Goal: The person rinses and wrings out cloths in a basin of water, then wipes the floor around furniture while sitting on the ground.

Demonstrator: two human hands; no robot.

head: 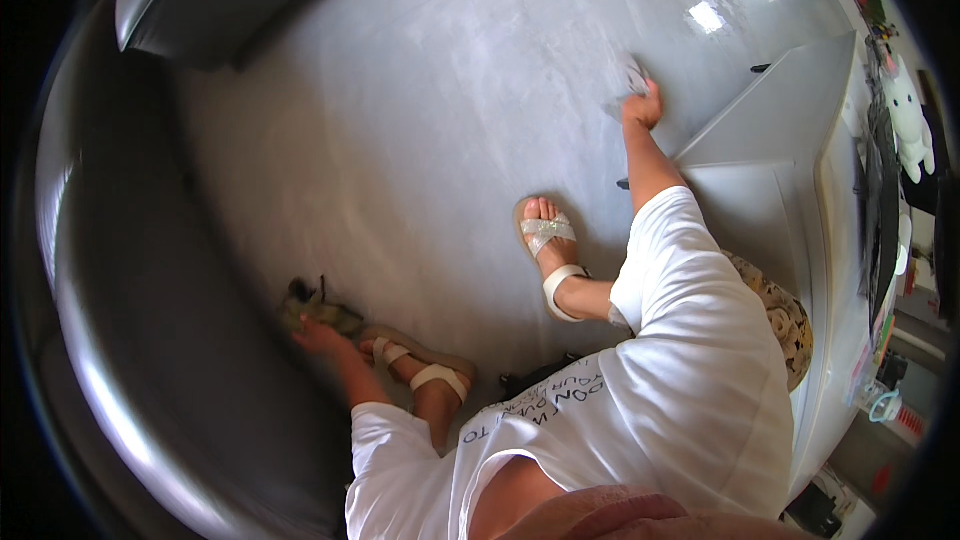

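My right hand (643, 106) is stretched out low over the grey floor (420, 105). It grips a thin greyish object (634, 75), blurred, possibly a cloth; part of it shows on either side of the fist. My left hand (319, 336) is down by my left sandal (429, 367), at a yellow-green object (336, 316) with dark parts on the floor. Blur hides the fingers' closure and the object's kind. My right sandal (546, 240), with glittery crossed straps, stands flat on the floor.
Dark furniture (172, 300) with a shiny curved edge rises close at left. A grey cabinet (772, 120) stands at right, its top holding a white plush toy (909, 124) and a clear bottle (876, 399). Flower-patterned fabric (784, 322) shows behind my right side.
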